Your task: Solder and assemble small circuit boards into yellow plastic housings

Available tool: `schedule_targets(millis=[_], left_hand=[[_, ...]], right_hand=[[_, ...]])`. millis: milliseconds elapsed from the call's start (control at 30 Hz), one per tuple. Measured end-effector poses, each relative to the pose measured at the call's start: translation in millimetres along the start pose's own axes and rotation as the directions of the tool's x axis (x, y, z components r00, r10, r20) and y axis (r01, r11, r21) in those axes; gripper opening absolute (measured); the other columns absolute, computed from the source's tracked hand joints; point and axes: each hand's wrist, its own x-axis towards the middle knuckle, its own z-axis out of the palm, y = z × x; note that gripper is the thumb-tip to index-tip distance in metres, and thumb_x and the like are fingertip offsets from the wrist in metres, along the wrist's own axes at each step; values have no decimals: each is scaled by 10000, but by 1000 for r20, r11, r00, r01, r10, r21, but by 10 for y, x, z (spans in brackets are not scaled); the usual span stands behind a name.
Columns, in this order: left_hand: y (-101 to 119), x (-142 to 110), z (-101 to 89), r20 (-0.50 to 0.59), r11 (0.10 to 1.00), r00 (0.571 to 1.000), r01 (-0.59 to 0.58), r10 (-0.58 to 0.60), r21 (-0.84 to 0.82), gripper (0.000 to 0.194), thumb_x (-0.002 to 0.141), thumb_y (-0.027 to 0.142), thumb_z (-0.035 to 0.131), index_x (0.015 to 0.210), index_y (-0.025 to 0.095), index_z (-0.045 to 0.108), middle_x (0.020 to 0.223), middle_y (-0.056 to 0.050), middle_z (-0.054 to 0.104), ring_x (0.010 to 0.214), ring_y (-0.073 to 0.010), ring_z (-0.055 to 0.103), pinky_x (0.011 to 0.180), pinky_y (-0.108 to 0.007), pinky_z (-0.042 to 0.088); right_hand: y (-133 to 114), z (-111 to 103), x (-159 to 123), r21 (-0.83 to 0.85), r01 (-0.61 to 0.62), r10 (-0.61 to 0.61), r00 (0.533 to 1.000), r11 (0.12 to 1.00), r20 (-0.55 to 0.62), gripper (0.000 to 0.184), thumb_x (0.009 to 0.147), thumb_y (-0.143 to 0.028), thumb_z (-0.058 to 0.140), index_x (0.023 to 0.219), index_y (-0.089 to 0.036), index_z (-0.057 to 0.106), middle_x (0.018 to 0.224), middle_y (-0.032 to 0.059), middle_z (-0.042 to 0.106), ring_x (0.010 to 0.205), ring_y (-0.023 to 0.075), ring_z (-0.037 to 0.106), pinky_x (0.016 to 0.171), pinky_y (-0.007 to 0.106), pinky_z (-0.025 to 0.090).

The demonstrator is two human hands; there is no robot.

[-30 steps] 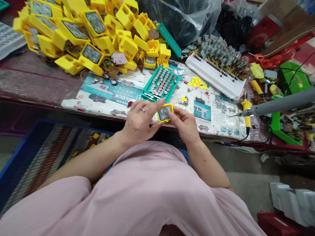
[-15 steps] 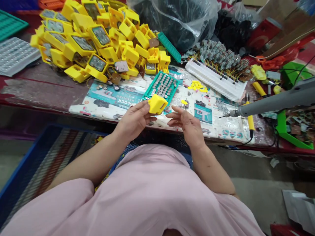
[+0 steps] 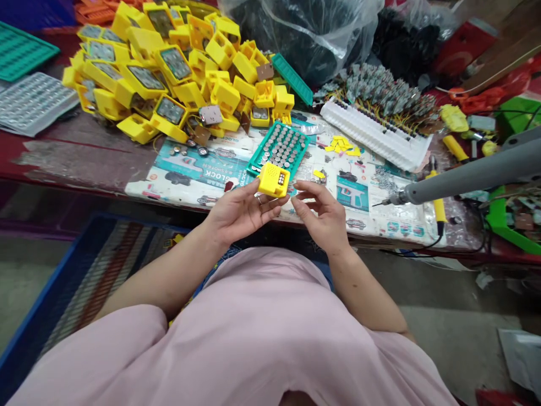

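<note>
My left hand [image 3: 240, 215] holds a small yellow plastic housing [image 3: 269, 179] by its left side, above the table's front edge. The housing's face has a dotted patch of tiny holes and a small opening with shiny metal parts inside. Just right of it is my right hand [image 3: 323, 217], thumb and index finger apart, with nothing visible between them. Behind the housing lies a teal tray [image 3: 255, 162] holding many round silver button cells. Small yellow plastic pieces [image 3: 341, 145] lie to the right of the tray.
A large heap of yellow housings [image 3: 181, 70] fills the back left. A white rack [image 3: 376, 138] with wired parts stands back right. A grey electric screwdriver [image 3: 456, 175] juts in from the right, near a yellow-handled tool [image 3: 438, 206]. A blue crate [image 3: 54, 304] stands low at left.
The yellow housing has been turned so its dotted face and small opening show. My left fingers have opened out beneath it. My right thumb and index finger have come closer to it.
</note>
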Motion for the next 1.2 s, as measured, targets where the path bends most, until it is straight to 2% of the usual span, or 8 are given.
schedule_targets(millis=[500,600,667,767,833,900,1067,1200], left_hand=[[-193,37,-84,199,955,959,-239,203,174,514,733,515,820,1174,302,664,1251,-40,715,1138,-238,703,1002,-405,559],[-164,62,-122,226,887,924,-364,307,284,541,763,539,790,1229,302,654,1245,-48,718,1111,-229,708,965,-381,567],[-127,72,-170,253,697,850,-525,462,488,602,797,508,766,1329,277,605,1277,-76,705,1145,-233,687,946,-351,564],[-91,65,-229,429,114,589,-668,685,735,661,836,359,739,1442,240,502,1336,-106,676,1197,-236,655,966,-342,546],[-96,50,-229,596,-250,406,-640,693,726,671,855,277,712,1470,222,449,1331,-118,678,1189,-233,658,993,-361,538],[-115,36,-201,713,-461,304,-592,632,661,666,877,230,680,1484,209,407,1310,-127,687,1172,-228,667,1001,-370,540],[-153,33,-151,794,-603,246,-538,556,589,620,917,220,613,1487,191,369,1292,-139,688,1181,-236,664,970,-388,559],[-166,54,-184,781,-578,283,-543,557,609,546,925,262,620,1439,204,444,1248,-117,708,1139,-238,676,975,-411,553]], right_hand=[[41,227,-5,-68,44,-48,997,997,-54,506,814,-239,634,1319,-251,613,1311,41,696,1166,193,694,1057,334,551],[119,158,14,23,6,-7,999,1000,47,540,841,-297,659,1372,-265,567,1355,41,670,1244,192,653,1124,361,506],[179,82,38,131,-81,58,984,988,170,618,838,-380,703,1418,-273,518,1382,56,652,1283,201,627,1155,397,478],[215,-6,68,285,-240,169,953,928,253,702,796,-505,755,1416,-288,510,1371,69,661,1285,216,627,1136,425,496],[194,-14,80,347,-310,235,942,885,241,708,755,-557,781,1370,-292,550,1317,59,694,1263,229,642,1078,425,547],[159,13,89,367,-352,286,932,861,224,709,703,-570,817,1313,-283,596,1240,48,732,1199,237,679,1000,412,598],[132,87,97,372,-380,338,925,847,176,679,632,-555,861,1213,-259,672,1090,17,777,1051,212,732,932,375,626],[160,82,87,390,-367,338,930,845,144,668,598,-538,885,1169,-250,693,1024,11,786,988,208,744,923,389,629]])
